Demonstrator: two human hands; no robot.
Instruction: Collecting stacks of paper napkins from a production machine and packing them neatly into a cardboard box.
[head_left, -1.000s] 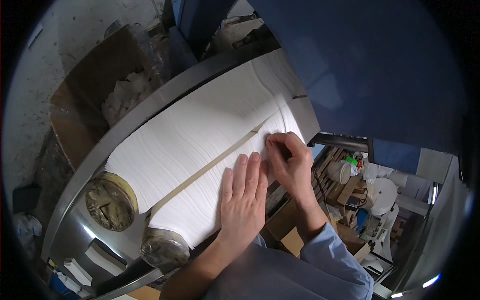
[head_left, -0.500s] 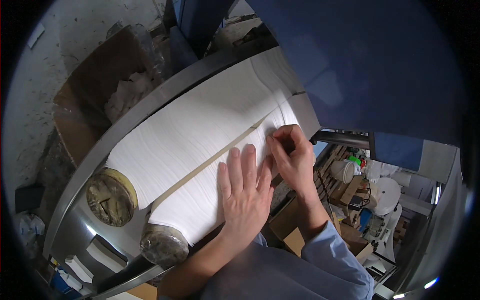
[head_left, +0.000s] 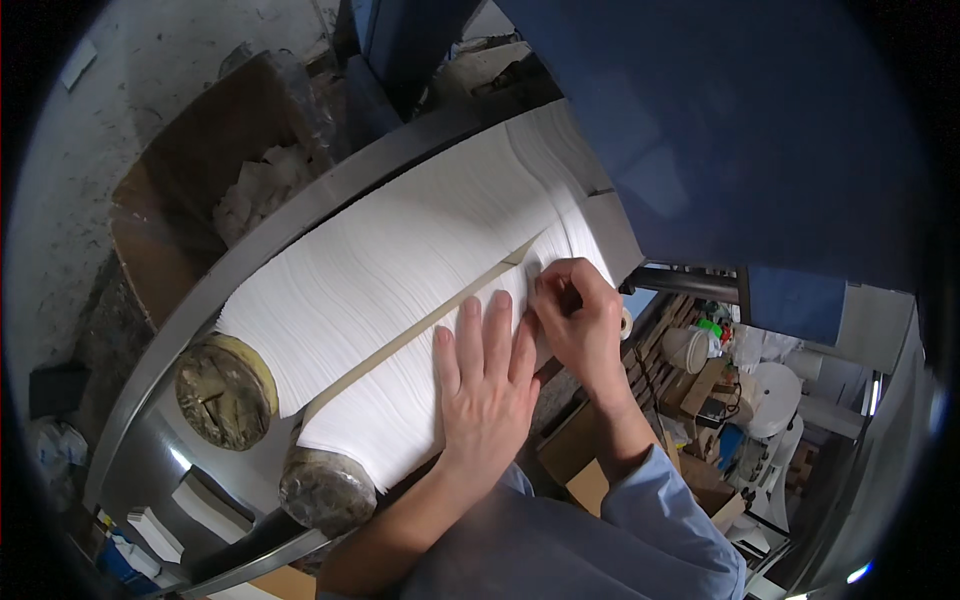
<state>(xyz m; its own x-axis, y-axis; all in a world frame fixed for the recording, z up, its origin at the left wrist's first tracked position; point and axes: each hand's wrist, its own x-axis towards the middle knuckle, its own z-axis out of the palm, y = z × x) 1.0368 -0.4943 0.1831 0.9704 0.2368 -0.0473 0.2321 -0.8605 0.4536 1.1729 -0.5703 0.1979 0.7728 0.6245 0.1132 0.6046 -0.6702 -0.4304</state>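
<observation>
Two long rows of thin white paper sheets (head_left: 390, 290) stand packed side by side in a metal tray (head_left: 330, 190), with a narrow gap between them. On the nearer row (head_left: 385, 415) my left hand (head_left: 487, 395) lies flat, fingers stretched and a little apart. Beside it, my right hand (head_left: 580, 315) pinches at the edge of the same row, thumb and forefinger together; whatever is between the fingertips is too small to make out. A round, tape-wrapped weight (head_left: 227, 392) closes the left end of the far row, and a similar one (head_left: 330, 492) closes the near row.
A cardboard box (head_left: 170, 200) with crumpled white paper stands beyond the tray. Blue machine panels (head_left: 740, 130) rise at the upper right. Small white paper stacks (head_left: 210, 507) lie at the tray's left end. Lower right hold boxes, a white bucket (head_left: 685, 343) and a large white roll (head_left: 772, 398).
My right hand has shifted slightly down and left along the near row, still pinching. The left hand stays flat on the paper, almost unmoved.
</observation>
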